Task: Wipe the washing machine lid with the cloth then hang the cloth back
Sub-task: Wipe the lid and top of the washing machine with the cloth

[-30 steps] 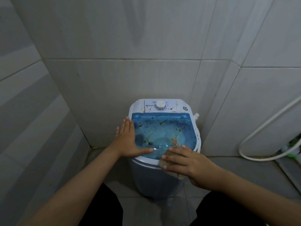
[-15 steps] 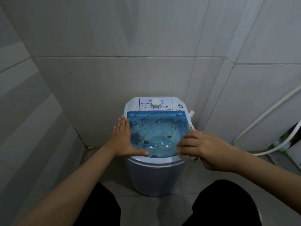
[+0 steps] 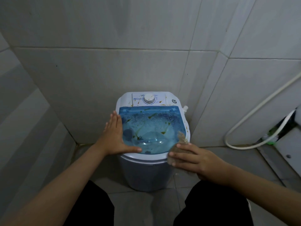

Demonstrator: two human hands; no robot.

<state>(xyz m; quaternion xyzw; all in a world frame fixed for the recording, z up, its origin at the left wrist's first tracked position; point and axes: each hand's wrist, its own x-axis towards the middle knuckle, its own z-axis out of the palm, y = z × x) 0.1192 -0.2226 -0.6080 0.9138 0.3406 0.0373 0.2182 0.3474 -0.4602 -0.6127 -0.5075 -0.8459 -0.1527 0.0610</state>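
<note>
Fingers [image 3: 180, 154] press cloth [image 3: 181, 139] onto lid's [image 3: 151, 128] near-right corner.

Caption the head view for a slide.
Left hand steadies stained translucent blue washing machine lid; right hand presses crumpled brown cloth at its near-right rim.

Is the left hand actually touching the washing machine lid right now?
Touching. The head view shows the left hand lying flat on the left edge of the washing machine lid, thumb stretched along its front rim, with no gap visible.
</note>
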